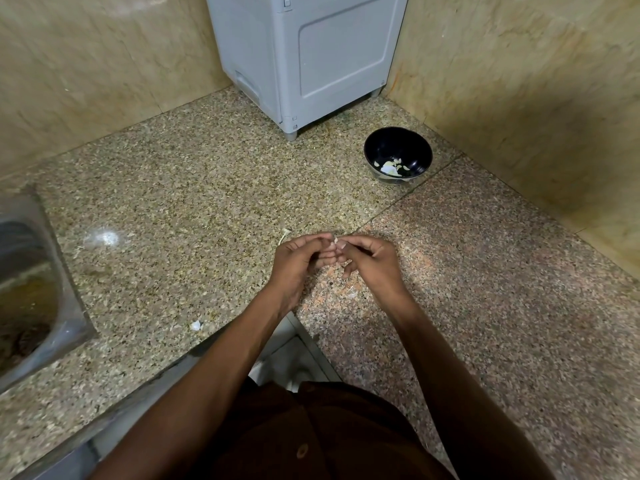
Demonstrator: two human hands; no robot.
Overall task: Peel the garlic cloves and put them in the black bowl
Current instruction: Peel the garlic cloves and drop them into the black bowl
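Note:
My left hand (300, 259) and my right hand (367, 259) meet fingertip to fingertip over the granite counter, both curled round a small garlic clove (335, 241); only a pale sliver of it shows between the fingers. The black bowl (398, 147) stands farther back and to the right, near the corner, with several pale garlic pieces (393, 167) at its bottom.
A grey appliance (308, 57) stands in the back corner against the tiled walls. A steel sink (31, 282) is set into the counter at the left. Bits of garlic skin lie on the counter: one scrap (196, 325) near the front edge, one strip (284, 234) left of my hands.

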